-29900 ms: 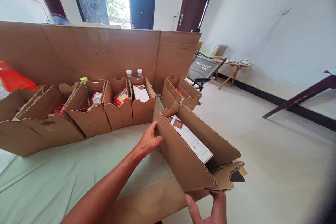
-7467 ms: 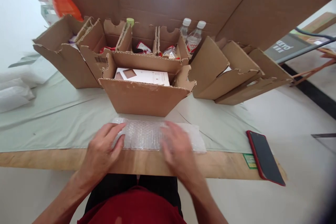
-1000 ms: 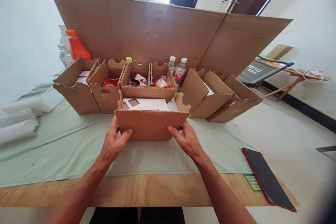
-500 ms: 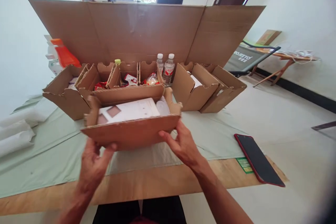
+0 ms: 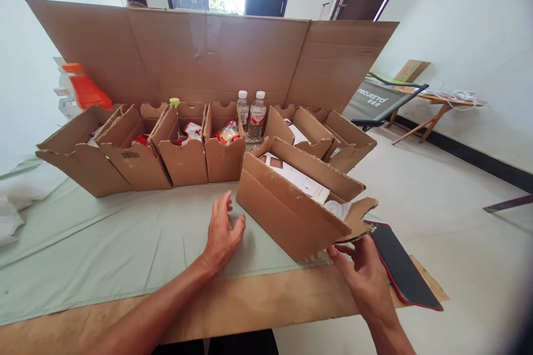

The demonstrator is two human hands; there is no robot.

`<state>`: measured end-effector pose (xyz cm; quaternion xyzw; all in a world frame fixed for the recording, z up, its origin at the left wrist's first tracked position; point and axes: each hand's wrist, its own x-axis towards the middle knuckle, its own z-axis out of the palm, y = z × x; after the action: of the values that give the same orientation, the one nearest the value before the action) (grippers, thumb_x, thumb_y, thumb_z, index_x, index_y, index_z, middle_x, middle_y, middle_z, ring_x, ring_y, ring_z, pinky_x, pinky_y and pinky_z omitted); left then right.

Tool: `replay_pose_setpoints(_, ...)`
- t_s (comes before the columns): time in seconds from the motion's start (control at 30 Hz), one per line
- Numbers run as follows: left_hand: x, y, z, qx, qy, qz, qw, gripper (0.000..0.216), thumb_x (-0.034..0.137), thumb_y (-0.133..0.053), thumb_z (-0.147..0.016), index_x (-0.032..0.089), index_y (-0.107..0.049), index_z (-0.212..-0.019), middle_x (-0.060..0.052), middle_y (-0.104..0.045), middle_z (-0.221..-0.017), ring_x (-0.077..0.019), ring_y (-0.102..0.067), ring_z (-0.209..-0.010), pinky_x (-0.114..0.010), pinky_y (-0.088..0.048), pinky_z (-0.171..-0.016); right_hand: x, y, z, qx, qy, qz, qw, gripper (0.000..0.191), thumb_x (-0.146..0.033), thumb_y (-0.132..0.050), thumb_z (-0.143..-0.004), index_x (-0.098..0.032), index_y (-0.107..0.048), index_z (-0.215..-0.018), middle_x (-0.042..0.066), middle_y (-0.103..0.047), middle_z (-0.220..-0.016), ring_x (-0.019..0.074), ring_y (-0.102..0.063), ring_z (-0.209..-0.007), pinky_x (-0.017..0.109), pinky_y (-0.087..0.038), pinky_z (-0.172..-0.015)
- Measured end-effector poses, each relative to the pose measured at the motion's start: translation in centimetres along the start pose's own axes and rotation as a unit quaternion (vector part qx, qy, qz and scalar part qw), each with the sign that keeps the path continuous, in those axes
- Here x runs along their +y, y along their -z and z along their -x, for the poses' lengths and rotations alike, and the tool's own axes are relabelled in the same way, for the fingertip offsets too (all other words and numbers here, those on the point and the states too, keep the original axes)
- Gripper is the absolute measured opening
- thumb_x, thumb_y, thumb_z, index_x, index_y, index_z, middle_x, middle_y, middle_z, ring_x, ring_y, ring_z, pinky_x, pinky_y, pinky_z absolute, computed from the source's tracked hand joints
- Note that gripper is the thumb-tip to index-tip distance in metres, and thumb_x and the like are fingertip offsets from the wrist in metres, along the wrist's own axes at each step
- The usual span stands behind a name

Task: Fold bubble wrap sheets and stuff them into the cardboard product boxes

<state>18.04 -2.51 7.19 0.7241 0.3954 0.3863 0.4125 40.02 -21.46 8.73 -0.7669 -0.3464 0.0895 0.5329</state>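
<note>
An open brown corrugated box is being seen set slantwise on the green cloth, its near right corner at the table edge. A white carton is being carried inside, with white wrap at its right end.

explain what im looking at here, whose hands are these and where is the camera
The camera sits on a person's head, looking down at their own two bare hands; no machine is involved. The left hand is open beside a cardboard box on a green cloth over a wooden table. The right hand touches the box's near end. Inside lies a white carton. Behind stands a row of boxes with snacks, two water bottles, and a phone at right.
</note>
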Motion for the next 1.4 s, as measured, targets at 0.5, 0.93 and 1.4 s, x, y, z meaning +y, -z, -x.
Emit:
replay_pose_setpoints(0.5, -1.5, -2.0, 1.1, -0.235, -0.062, 0.063, 0.968, 0.096, 0.029, -0.068, -0.078, 0.026, -0.025, -0.163, -0.011, -0.016, -0.173, -0.0358, -0.016, -0.159, -0.06, -0.02, -0.127, -1.3, -3.3, -1.6, -0.081, 0.003, 0.089, 0.993, 0.03, -0.057, -0.067, -0.079, -0.028, -0.062, -0.084, 0.004, -0.075, -0.077, 0.0276, -0.071, -0.067, 0.037, -0.057, -0.056)
replay_pose_setpoints(0.93, -1.7, -1.9, 1.8, -0.198, 0.005, 0.096, 0.976, 0.093, 0.022, -0.065, -0.075, 0.018, -0.029, -0.161, -0.015, -0.032, -0.168, -0.0346, -0.032, -0.154, -0.058, -0.027, -0.127, -3.8, -9.3, -8.5, -0.121, 0.029, 0.255, 0.959, 0.038, -0.059, -0.06, -0.081, -0.022, -0.059, -0.09, 0.007, -0.076, -0.084, 0.0257, -0.071, -0.071, 0.036, -0.05, -0.068)
replay_pose_setpoints(1.4, -1.4, -1.7, 1.5, -0.21, -0.009, 0.083, 0.974, 0.081, 0.022, -0.063, -0.071, 0.01, -0.047, -0.15, -0.019, -0.043, -0.16, -0.0351, -0.039, -0.15, -0.053, -0.029, -0.127, -6.6, -11.9, -9.3, -0.088, 0.11, 0.227, 0.964, 0.032, -0.043, -0.052, -0.089, -0.021, -0.073, -0.099, 0.008, -0.079, -0.089, 0.0231, -0.072, -0.078, 0.034, -0.051, -0.074)
